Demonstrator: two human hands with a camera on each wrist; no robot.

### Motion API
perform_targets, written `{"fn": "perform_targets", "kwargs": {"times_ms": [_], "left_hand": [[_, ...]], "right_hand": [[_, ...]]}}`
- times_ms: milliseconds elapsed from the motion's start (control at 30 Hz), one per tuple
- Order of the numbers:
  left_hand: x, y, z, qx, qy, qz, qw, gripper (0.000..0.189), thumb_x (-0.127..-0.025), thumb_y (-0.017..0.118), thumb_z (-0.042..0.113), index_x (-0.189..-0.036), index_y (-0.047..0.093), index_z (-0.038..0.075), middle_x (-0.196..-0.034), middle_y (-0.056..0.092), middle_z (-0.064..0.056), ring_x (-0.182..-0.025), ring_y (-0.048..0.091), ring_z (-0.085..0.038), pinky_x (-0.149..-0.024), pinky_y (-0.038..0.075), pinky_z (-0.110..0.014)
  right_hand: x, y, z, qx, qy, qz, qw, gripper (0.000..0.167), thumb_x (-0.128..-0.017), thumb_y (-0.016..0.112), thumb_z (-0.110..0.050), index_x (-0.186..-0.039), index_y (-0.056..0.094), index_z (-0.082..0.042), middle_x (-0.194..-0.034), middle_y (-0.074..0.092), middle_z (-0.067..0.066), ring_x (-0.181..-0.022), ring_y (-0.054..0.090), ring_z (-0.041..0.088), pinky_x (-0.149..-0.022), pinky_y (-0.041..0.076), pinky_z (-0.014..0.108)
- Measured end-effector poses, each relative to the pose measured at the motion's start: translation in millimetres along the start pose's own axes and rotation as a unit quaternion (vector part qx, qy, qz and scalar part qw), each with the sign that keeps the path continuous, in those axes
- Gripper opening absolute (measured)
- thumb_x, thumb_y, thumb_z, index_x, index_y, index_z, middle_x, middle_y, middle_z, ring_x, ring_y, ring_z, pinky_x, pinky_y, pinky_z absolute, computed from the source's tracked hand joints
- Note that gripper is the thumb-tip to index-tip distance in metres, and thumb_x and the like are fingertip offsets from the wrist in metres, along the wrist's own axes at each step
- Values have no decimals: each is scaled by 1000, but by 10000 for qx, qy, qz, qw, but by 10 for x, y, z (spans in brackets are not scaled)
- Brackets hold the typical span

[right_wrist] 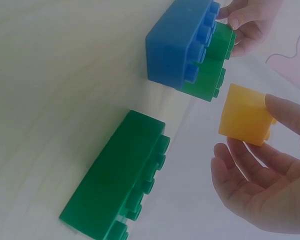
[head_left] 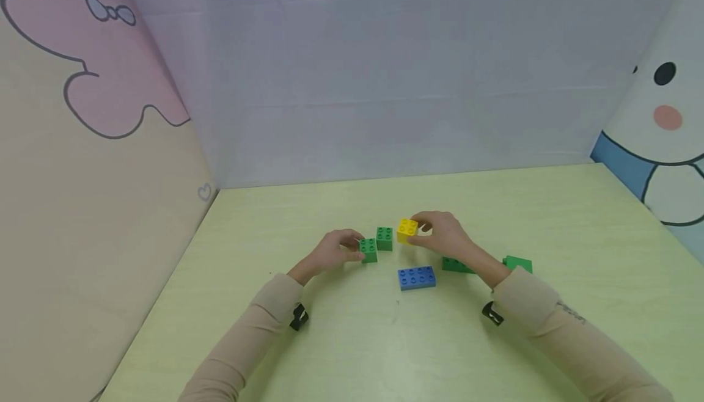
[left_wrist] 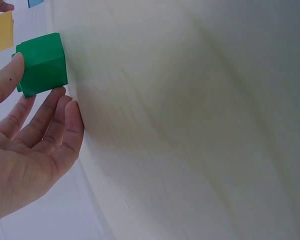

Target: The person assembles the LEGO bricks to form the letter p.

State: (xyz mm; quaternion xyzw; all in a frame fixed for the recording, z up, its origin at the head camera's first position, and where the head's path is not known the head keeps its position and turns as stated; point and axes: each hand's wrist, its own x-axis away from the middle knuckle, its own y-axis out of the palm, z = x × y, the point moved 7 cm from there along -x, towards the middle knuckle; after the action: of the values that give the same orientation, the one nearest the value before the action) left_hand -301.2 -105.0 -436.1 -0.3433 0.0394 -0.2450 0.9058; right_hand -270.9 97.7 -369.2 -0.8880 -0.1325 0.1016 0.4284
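Between thumb and fingers, my left hand [head_left: 333, 250] pinches a small square green building block [head_left: 368, 251], which sits low at the table surface with its studs up. A second small green block [head_left: 384, 239] stands just behind and right of it. My right hand [head_left: 444, 234] pinches a yellow building block [head_left: 407, 231] by its side, and the right wrist view shows this yellow block [right_wrist: 245, 115] held above the table. Nearer to me lies a blue building block [head_left: 417, 278] with two rows of studs. Under the right forearm a long green block [head_left: 456, 265] is partly hidden.
Another green block [head_left: 518, 263] lies farther right, partly covered by the right sleeve. The pale table [head_left: 352, 341] meets a light wall cloth [head_left: 385, 84] at its back edge. Cartoon-printed panels stand at left and right.
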Motion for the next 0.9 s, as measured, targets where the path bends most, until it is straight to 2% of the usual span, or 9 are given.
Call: {"fn": "perform_targets", "kwargs": {"times_ms": [900], "left_hand": [[-29, 12, 0, 2, -120, -51, 9999, 35, -81, 69, 16, -114, 60, 7, -105, 62, -4, -101, 56, -22, -87, 44, -40]], "right_hand": [[-58, 59, -98, -41, -146, -23, 9999, 40, -80, 69, -18, -114, 59, 2, -106, 63, 14, -91, 57, 29, -76, 46, 40]]}}
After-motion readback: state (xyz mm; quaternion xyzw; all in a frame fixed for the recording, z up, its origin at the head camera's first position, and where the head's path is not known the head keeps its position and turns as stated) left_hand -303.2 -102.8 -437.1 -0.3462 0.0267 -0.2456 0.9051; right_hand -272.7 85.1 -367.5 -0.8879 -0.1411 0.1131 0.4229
